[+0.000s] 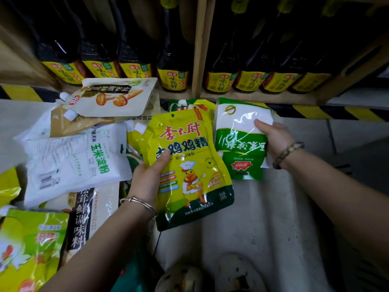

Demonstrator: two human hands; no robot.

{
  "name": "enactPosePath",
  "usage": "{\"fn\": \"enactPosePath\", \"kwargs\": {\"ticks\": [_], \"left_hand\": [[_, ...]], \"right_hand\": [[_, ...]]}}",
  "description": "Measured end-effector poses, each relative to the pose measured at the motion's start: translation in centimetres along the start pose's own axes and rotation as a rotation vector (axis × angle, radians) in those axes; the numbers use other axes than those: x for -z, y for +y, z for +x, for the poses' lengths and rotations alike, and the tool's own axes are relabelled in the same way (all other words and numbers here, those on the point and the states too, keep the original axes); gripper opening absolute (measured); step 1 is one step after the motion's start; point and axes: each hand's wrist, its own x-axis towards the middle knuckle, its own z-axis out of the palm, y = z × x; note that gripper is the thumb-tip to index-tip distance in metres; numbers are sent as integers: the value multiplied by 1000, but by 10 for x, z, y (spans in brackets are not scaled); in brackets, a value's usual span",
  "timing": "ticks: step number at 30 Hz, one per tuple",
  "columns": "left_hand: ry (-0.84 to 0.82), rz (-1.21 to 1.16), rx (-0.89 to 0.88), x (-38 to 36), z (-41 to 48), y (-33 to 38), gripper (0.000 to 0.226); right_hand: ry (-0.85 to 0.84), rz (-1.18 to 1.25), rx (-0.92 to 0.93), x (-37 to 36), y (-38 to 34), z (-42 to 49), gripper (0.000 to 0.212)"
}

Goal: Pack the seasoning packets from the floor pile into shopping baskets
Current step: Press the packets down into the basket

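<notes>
Soy-sauce shelves (189, 81) are backing the floor (263, 207); left hand (147, 175) pinching chicken-essence packet (187, 165), right hand (275, 138) pinching cornstarch packet (240, 135): glossy film risks slipping.

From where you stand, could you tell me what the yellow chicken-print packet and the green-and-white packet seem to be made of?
Yellow chicken-print packet: glossy plastic film, by its glare streaks and creases. Green-and-white packet: apparently thin shiny plastic too, wrinkling under the right hand.
</notes>
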Motion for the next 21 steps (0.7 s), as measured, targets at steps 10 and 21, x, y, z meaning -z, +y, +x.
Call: {"fn": "enactPosePath", "kwargs": {"ticks": [10,21], "left_hand": [[-126,-8,-259,-31,-27,56,25],[-236,-98,-461,-51,-73,132,9]], "right_hand": [[143,-254,474,30,-78,-55,14],[52,-507,610,20,-178,-80,6]]}}
